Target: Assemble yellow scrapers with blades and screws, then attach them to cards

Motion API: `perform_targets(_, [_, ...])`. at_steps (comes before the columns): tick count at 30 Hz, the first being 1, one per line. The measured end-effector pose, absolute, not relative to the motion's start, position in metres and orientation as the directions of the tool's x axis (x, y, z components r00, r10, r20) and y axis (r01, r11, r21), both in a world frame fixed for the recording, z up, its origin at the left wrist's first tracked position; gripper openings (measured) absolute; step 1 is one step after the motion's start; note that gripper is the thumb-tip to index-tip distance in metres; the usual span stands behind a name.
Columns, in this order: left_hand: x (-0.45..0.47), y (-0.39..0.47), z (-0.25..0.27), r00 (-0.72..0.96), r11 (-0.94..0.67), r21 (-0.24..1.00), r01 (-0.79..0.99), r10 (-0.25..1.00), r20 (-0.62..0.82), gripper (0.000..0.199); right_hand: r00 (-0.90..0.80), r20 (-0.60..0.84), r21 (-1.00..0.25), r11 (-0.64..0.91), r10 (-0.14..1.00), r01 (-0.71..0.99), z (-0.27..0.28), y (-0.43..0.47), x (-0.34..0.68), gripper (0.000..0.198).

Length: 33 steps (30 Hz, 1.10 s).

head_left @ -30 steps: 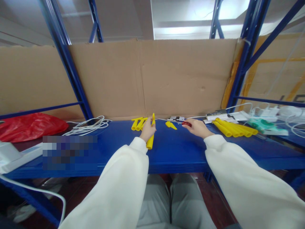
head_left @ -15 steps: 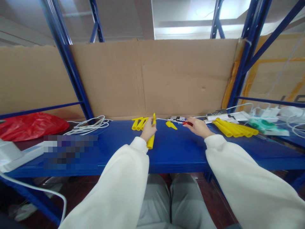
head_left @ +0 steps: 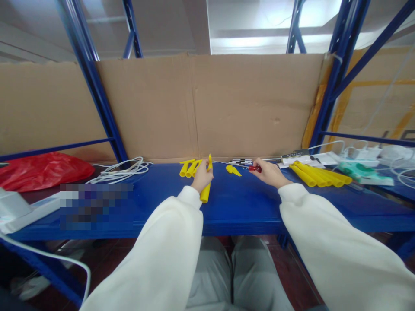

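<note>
A yellow tube (head_left: 205,195) is gripped by the left hand (head_left: 201,176) over the blue desk (head_left: 243,201), its round end pointed toward the person and its narrower end showing past the fingers. A red-handled tool (head_left: 255,169) is held in the right hand (head_left: 269,173), closed around the handle, with a thin shaft directed to the left. Between the hands, nearer the right one, small yellow pieces (head_left: 232,169) are laid on the desk, with black-and-white items (head_left: 241,161) placed just behind them. Shorter-looking yellow tubes (head_left: 186,168) are lined up beside the left hand, partly hidden by it; more yellow tubes (head_left: 319,174) are grouped beyond the right hand.
</note>
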<state>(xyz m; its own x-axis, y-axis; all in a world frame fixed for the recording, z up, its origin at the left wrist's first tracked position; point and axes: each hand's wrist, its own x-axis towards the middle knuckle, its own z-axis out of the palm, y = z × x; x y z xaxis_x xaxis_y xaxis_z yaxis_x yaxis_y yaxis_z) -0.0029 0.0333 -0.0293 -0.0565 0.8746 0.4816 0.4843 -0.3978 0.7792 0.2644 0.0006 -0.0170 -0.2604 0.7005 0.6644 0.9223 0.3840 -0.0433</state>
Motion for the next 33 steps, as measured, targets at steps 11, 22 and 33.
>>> perform_targets(11, [-0.004, 0.034, -0.03, -0.078, -0.392, 0.775, 0.495, 0.869, 0.489, 0.037, -0.292, 0.618, -0.071, 0.422, 0.73, 0.904, -0.015, 0.0, 0.263, 0.02])
perform_targets(22, [-0.002, 0.027, -0.026, -0.032, -0.408, 0.765, 0.498, 0.873, 0.486, 0.043, -0.314, 0.626, -0.004, 0.406, 0.714, 0.914, -0.014, -0.003, 0.264, 0.018])
perform_targets(33, [-0.008, 0.039, -0.032, -0.038, -0.454, 0.758, 0.468, 0.847, 0.53, 0.044, -0.327, 0.609, -0.022, 0.428, 0.722, 0.904, -0.016, 0.001, 0.264, 0.02])
